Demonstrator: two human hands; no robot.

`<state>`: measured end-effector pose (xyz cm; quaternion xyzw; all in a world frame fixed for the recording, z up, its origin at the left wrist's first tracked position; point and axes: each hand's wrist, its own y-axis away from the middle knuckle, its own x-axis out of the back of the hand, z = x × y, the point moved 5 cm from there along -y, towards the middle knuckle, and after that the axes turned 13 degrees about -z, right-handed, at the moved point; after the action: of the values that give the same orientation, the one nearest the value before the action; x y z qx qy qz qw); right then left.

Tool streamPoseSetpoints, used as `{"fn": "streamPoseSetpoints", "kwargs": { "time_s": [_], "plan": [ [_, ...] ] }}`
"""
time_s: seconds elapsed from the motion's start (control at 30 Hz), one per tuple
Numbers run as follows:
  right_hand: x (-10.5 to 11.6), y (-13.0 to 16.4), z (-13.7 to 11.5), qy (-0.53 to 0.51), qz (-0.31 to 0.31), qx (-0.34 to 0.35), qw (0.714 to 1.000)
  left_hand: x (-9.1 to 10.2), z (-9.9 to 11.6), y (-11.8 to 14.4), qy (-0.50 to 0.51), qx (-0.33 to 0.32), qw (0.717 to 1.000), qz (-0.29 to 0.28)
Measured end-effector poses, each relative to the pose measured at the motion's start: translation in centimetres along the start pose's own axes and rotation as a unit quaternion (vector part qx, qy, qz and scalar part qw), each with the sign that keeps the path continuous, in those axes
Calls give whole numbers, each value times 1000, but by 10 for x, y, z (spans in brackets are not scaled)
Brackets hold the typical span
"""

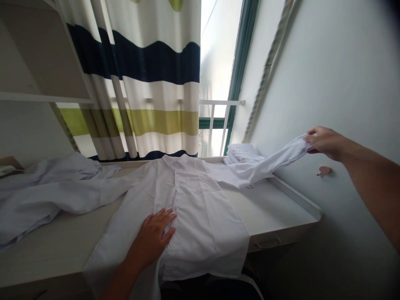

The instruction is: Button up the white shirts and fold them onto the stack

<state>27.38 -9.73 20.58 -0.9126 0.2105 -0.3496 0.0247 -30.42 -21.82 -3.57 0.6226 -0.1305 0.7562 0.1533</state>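
striped curtain (150, 83) hangs at back: white, navy, olive-green bands. window (218, 62) with teal frame beside it, white rail (218, 102) across the lower part. folded white stack (243, 154) at far right corner of the desk (275, 208). loose white garments (46, 187) heaped on the desk's left. shelf (40, 62) upper left. pink wall hook (324, 170) on right wall.

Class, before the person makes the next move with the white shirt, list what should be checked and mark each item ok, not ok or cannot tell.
1. Left hand pressed flat on the shirt front: ok.
2. Right hand grips the sleeve end: ok.
3. Sleeve pulled out straight, clear of the folded pile: not ok, it passes over the pile.
4. Shirt front lying smooth: ok.
5. Hem fully on the desk: not ok, it hangs over the front edge.
6. Buttons fastened: cannot tell.
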Motion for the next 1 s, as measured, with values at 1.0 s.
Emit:
{"fn": "streamPoseSetpoints", "kwargs": {
  "time_s": [1.0],
  "plan": [
    [-2,-40,-143,-86,137,102,982,67,-29,-35,192,-26,979,-61]
  ]
}}
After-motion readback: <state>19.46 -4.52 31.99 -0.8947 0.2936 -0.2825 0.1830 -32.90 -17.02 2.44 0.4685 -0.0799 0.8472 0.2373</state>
